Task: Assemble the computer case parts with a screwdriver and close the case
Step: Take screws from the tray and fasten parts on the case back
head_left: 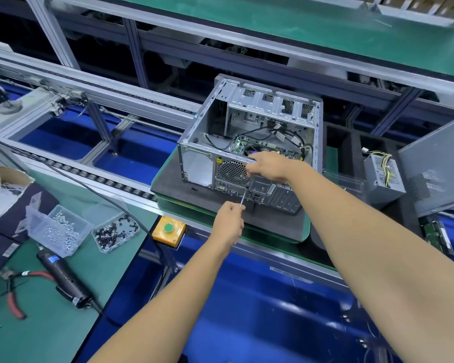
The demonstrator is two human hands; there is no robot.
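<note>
Your left hand (228, 218) curls its grip round a thin steel screwdriver (243, 197), tip at the rear panel of the computer case (249, 142). Your right hand (266, 166) grips the panel's top edge. The boxy grey sheet-metal case lies open-sided on a dark foam pad (184, 189), perforated fan grille facing you, cables and green board inside.

Computer case (249, 142): bare grey metal, open side up, cables and board exposed, lying on dark foam; rear panel faces the fingers; screwdriver (243, 197): thin silver shaft rising from the left-hand fingers, tip on rear panel just below the right-hand fingers.
</note>
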